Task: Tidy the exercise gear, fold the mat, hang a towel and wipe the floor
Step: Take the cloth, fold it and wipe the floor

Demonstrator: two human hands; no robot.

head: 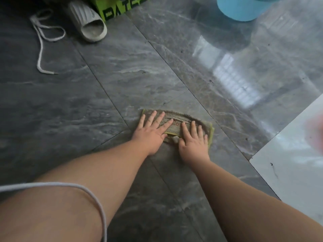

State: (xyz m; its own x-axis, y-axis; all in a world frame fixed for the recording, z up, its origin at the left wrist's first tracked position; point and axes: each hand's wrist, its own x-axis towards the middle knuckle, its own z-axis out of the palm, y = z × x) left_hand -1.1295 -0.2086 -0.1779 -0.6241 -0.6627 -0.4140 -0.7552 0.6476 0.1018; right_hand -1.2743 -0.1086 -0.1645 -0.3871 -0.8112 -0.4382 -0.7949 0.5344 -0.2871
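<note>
Both our left hand [151, 135] and right hand [194, 142] lay flat and open, grasping nothing, on the cloth [176, 125] on the floor [122, 81], its long axis running ten to four o'clock.

Grey-veined dark floor [122, 75]; yellow-edged drab cloth [176, 125]; blue bucket [243, 9].

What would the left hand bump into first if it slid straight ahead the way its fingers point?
Probably nothing soon. The left hand lies flat on the cloth, pointing across bare floor; the blue bucket lies far ahead.
</note>
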